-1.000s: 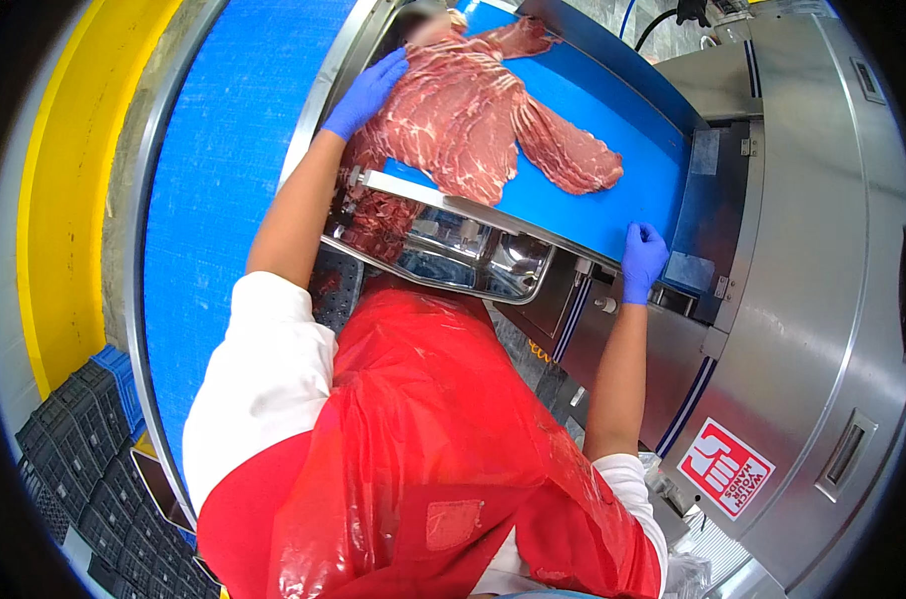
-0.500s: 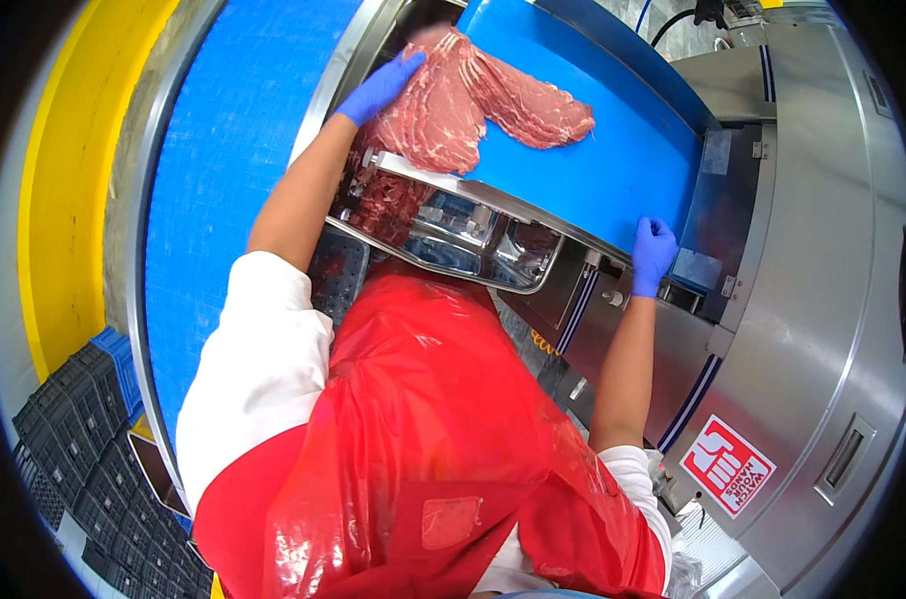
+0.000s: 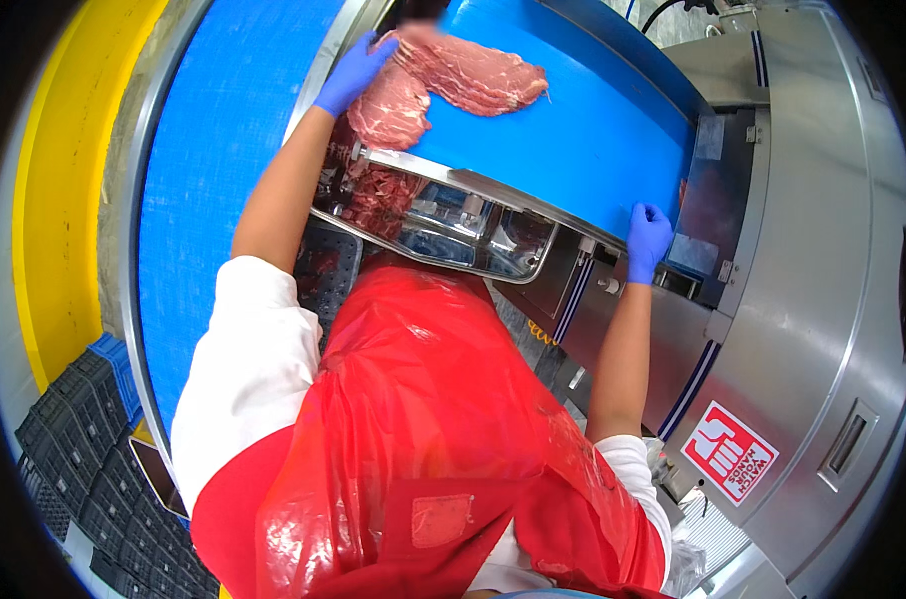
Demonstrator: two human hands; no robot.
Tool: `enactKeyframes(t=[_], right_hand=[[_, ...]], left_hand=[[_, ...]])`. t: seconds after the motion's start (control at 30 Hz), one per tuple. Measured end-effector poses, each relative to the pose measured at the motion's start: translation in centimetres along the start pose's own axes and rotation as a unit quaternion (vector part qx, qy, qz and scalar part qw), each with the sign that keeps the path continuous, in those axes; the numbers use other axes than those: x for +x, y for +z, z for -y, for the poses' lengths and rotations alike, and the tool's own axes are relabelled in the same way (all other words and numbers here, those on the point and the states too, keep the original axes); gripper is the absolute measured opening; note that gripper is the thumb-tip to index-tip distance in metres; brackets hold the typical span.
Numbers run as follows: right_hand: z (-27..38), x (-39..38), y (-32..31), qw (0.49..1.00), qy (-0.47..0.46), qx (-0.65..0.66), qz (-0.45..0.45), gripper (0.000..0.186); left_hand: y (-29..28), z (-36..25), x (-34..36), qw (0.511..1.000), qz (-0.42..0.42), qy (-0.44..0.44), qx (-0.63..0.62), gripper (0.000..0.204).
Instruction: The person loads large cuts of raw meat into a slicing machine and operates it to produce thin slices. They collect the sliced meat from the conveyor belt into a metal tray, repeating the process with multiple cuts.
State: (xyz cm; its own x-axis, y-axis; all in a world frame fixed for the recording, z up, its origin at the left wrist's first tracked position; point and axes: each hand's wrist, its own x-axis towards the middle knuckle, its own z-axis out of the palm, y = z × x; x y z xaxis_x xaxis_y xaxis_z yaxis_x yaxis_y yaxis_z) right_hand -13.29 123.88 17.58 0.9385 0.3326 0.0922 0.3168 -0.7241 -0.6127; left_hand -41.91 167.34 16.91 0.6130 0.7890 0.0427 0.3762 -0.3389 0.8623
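Note:
My left hand (image 3: 354,75), in a purple glove, has fingers extended and touching the left edge of overlapping raw meat slices (image 3: 465,75) on a blue conveyor belt (image 3: 567,154). My right hand (image 3: 648,234), also gloved, has curled fingers at the belt's near right corner, beside the machine's dark opening; what is under them is hidden. Below the belt's near rail is a steel tray (image 3: 518,250) with red meat pieces (image 3: 378,200) at its left.
A long blue surface (image 3: 198,150) and yellow barrier (image 3: 58,180) run along the left. Stacked grey crates (image 3: 83,449) stand at lower left, a perforated pan (image 3: 328,270) under the tray. A steel machine housing (image 3: 822,280) fills the right.
The slices have moved up and left on the belt, exposing more blue around them. My left hand has shifted slightly up and left with them. My right hand remains near the corner, curled.

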Motion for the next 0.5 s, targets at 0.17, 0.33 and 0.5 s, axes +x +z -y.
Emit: enactKeyframes(t=[0.17,0.33,0.5], right_hand=[[-0.9,0.4,-0.3,1.0,-0.022,0.008,0.007,0.027],[1.0,-0.1,-0.1,0.999,-0.032,-0.005,-0.004,0.026],[1.9,-0.4,-0.3,0.999,-0.036,-0.01,0.001,0.026]], left_hand=[[2.3,-1.4,-0.9,0.971,0.147,-0.027,-0.186,0.082],[0.5,4.2,0.5,0.919,0.236,-0.287,-0.135,0.072],[-0.2,2.8,0.6,0.954,0.251,-0.16,0.036,0.052]])
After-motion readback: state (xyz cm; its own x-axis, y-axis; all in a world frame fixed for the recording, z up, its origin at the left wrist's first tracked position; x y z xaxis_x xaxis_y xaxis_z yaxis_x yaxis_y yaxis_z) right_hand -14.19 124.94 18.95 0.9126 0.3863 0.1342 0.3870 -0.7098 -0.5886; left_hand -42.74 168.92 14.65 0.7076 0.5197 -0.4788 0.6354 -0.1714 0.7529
